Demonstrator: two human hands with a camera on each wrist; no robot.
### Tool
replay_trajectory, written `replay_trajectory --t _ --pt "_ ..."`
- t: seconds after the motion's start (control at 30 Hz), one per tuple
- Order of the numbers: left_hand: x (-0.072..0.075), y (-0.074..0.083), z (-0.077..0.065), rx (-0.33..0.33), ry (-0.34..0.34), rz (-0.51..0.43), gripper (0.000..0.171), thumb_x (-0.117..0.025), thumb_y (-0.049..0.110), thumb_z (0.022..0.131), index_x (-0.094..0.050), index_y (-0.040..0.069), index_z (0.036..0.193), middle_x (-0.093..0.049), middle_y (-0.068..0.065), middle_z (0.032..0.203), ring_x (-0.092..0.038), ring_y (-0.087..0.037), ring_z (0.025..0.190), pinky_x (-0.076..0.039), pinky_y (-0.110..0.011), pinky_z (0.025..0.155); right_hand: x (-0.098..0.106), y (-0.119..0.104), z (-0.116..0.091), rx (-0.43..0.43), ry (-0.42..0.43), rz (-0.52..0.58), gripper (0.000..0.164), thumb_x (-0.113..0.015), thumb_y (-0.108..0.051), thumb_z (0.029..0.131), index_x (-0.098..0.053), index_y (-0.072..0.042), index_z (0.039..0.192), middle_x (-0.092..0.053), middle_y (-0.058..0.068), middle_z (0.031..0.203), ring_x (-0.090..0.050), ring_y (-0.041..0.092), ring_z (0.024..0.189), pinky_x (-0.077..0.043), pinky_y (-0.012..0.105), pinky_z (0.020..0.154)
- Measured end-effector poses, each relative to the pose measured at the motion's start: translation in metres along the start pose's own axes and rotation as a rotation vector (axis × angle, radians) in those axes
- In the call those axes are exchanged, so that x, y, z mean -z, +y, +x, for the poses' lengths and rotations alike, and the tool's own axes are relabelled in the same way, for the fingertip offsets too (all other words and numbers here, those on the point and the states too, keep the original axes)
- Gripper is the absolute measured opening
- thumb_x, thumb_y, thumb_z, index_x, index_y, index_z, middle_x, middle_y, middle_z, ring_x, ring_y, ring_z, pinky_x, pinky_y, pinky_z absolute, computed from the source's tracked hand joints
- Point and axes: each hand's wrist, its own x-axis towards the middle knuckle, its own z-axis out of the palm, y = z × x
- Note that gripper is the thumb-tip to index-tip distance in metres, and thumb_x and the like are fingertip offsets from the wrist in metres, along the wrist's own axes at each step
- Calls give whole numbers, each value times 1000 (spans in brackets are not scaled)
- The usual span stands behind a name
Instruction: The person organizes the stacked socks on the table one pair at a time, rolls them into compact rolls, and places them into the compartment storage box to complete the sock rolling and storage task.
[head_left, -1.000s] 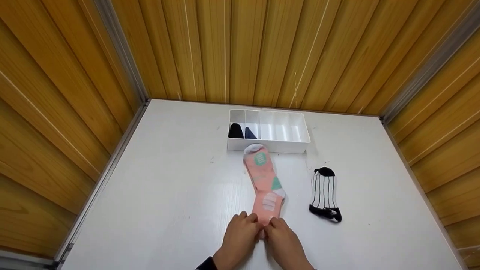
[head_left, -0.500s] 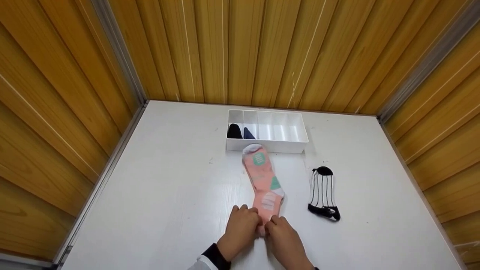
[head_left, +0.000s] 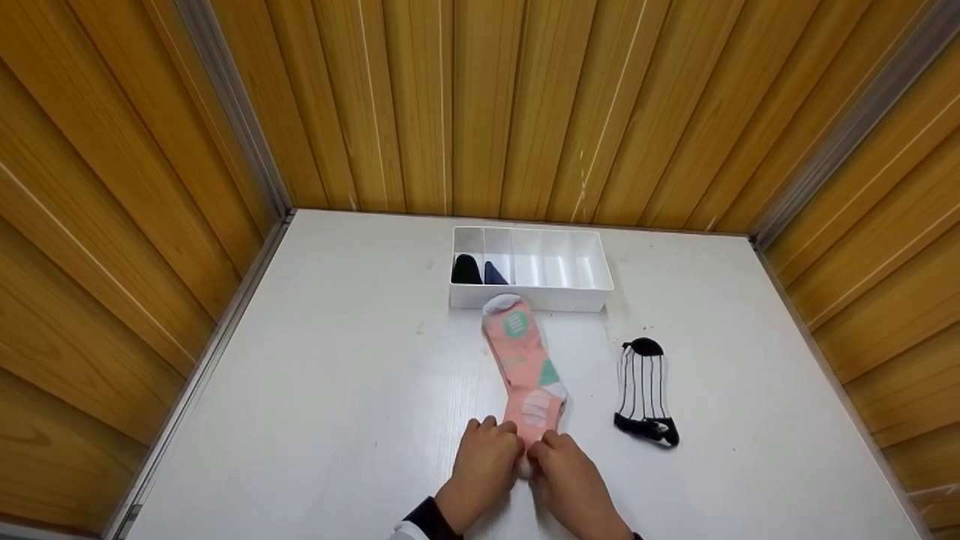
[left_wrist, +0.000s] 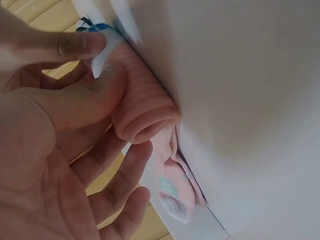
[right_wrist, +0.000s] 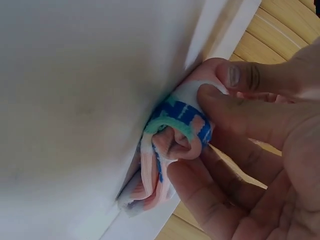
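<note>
A pink sock (head_left: 523, 361) with white toe and heel and green patches lies lengthwise on the table; a second layer shows along its edge. Its near end is rolled up, as the roll (left_wrist: 145, 100) in the left wrist view shows. From the left, my left hand (head_left: 484, 461) pinches this roll between thumb and fingers. My right hand (head_left: 574, 476) grips the roll's other side, where a blue and green patterned part (right_wrist: 182, 117) faces the right wrist camera. Both hands sit close together at the roll.
Just beyond the sock's toe stands a white divided box (head_left: 532, 298). A black item (head_left: 466, 270) and a navy item (head_left: 494, 274) occupy its two left compartments. To the right lies a black-and-clear striped sock (head_left: 643, 390). Wood-look panels (head_left: 480, 105) enclose the white table (head_left: 322, 360).
The head view has shifted slightly, so the scene sits a little lower and further left. Both hands keep hold of the rolled end, with hardly any movement; the sock stays in place.
</note>
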Motion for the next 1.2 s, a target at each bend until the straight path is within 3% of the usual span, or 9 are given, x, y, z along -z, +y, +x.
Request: replay_trajectory --t 0.1,0.2,0.47,0.73,0.9,1.07,1.2 --pt "2 -1 -1 30 -65 -37 8 -84 22 75 -77 26 74 -63 7 73 -54 -16 68 -40 -33 64 -4 1 -3 44 17 -4 19 -77 0 78 -67 -13 87 -52 -6 86 -46 11 74 -43 28 61" --pt "5 2 -4 51 -97 -16 7 -83 22 76 -77 24 76 -62 7 75 -54 -17 70 -39 -33 65 -4 2 -3 51 11 12 17 -77 1 78 -69 -12 85 -54 -6 85 -49 11 74 -45 29 62" --pt "7 12 -10 54 -45 60 8 -83 21 77 -78 22 83 -62 5 81 -55 -17 72 -41 -33 64 -3 12 0 -17 -1 115 16 -81 -2 75 -76 -15 84 -63 -10 84 -55 6 75 -48 29 65" --pt "2 -3 4 107 -62 -102 12 -86 23 74 -81 31 81 -69 10 81 -60 -16 72 -44 -36 65 -4 10 -3 40 88 83 33 -83 1 69 -66 -16 91 -55 -9 89 -47 11 78 -42 27 63" --pt "2 -4 6 101 -75 -141 11 -85 20 73 -81 30 79 -68 10 79 -58 -16 70 -41 -35 65 -7 9 -4 78 155 40 30 -81 5 69 -66 -14 86 -55 -8 86 -49 12 76 -46 28 64" --pt "4 2 2 80 -63 -87 7 -82 20 77 -79 26 75 -65 8 76 -54 -16 69 -41 -35 67 -7 15 1 42 83 89 24 -79 4 70 -70 -15 81 -61 -9 83 -54 9 75 -48 30 66" --pt "3 4 2 72 -5 -25 5 -81 21 78 -78 25 75 -66 8 76 -55 -16 68 -42 -34 66 -2 19 9 14 32 120 21 -81 1 70 -73 -16 81 -62 -10 82 -55 7 74 -48 30 67"
